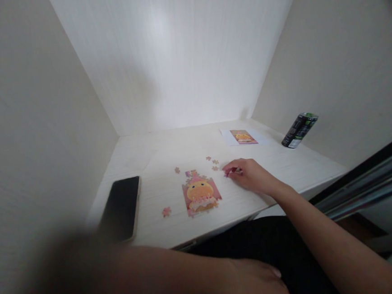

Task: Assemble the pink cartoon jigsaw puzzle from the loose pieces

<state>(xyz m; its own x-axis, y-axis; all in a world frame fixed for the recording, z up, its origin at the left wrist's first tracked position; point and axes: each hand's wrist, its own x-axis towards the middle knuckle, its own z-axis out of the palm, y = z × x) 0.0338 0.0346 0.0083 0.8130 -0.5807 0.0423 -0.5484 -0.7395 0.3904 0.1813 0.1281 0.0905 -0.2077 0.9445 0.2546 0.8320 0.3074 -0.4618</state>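
Note:
A partly joined jigsaw puzzle (201, 194) lies flat on the desk, showing a yellow figure with a cake on a pink ground. Its upper and lower edges are uneven. To the right of it, my right hand (249, 177) has its fingers curled in a pinch around a small pinkish puzzle piece (226, 173), close to the desk. Beyond the fingertips are several loose pieces (215, 168). Another loose piece (177, 170) is at the upper left, and a pink piece (166, 211) at the lower left. My left hand (257, 278) rests low over my lap, its fingers mostly hidden.
A printed reference picture (243, 137) lies at the back right. Near the right wall a dark can (299, 130) stands, looking tilted. A black-screened phone (121, 209) is at the left. White panels (175, 58) enclose the desk (153, 168) at the back and sides.

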